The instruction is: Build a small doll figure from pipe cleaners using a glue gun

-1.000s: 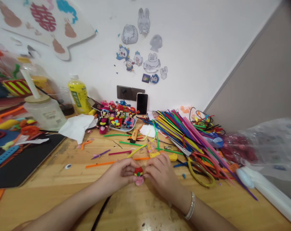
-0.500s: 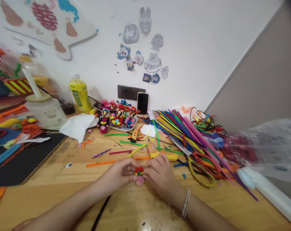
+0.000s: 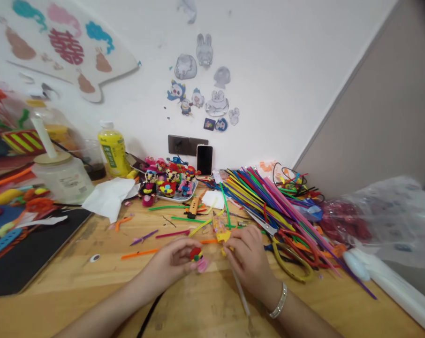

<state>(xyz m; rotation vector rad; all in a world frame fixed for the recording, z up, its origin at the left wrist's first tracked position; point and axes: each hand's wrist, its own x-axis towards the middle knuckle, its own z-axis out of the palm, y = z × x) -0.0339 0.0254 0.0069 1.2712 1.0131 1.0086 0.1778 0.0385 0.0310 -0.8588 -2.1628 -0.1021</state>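
Between the thumb and fingers of my left hand (image 3: 173, 263) is a small craft figure (image 3: 197, 256), with a red, yellow and green top and a pink lower part. My right hand (image 3: 249, 256) is closed around a yellow hot glue gun (image 3: 221, 227), whose nozzle points away toward the wall. A translucent glue stick (image 3: 241, 293) sticks out of its back end under my palm. The figure and the gun are apart. Beyond my hands lie an orange pipe cleaner (image 3: 138, 254) and a magenta one (image 3: 172, 233).
A bundle of coloured pipe cleaners (image 3: 269, 202) lies at the right, beside scissors (image 3: 293, 267). Behind stand finished dolls (image 3: 170, 180) on a tray, a propped phone (image 3: 204, 160) and a yellow bottle (image 3: 114, 150). A googly eye (image 3: 94, 258) lies at the left.
My right hand has let go of the figure and taken hold of the glue gun, which has turned and come nearer. The figure stays in my left hand. The view has tilted up slightly.
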